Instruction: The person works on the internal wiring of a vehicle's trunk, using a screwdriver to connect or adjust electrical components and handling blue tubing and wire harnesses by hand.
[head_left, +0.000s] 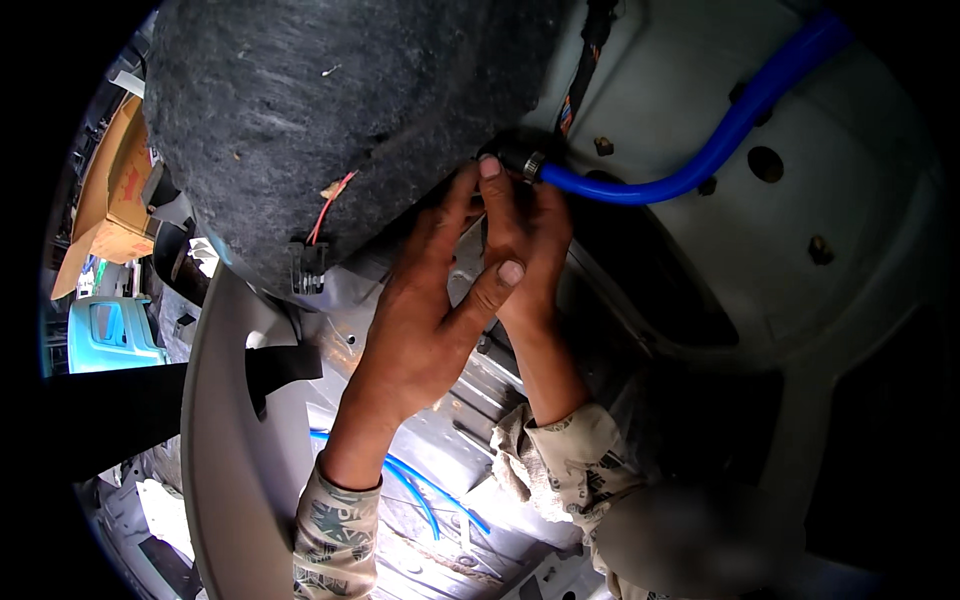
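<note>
A thick blue hose (pixel 650 190) curves down from the upper right and ends at a black elbow fitting (pixel 512 153). A metal hose clamp (pixel 534 165) circles the joint. My right hand (pixel 528 240) is closed on the fitting from below, its thumb tip pressed against the black part. My left hand (pixel 415 310) reaches up beside it, fingers stretched along the dark felt-like panel (pixel 350 100) and thumb held apart. The left fingertips come near the fitting; whether they touch it is hidden. Both forearms wear patterned sleeves.
Red wires (pixel 330 208) hang over a small black clip (pixel 308 268) on the panel. A taped wiring harness (pixel 585 70) runs down bare grey metal. Below lie thin blue tubes (pixel 410 485). A curved grey trim piece (pixel 225 440), a cardboard box (pixel 125 190) and a light-blue plastic object (pixel 115 340) are at left.
</note>
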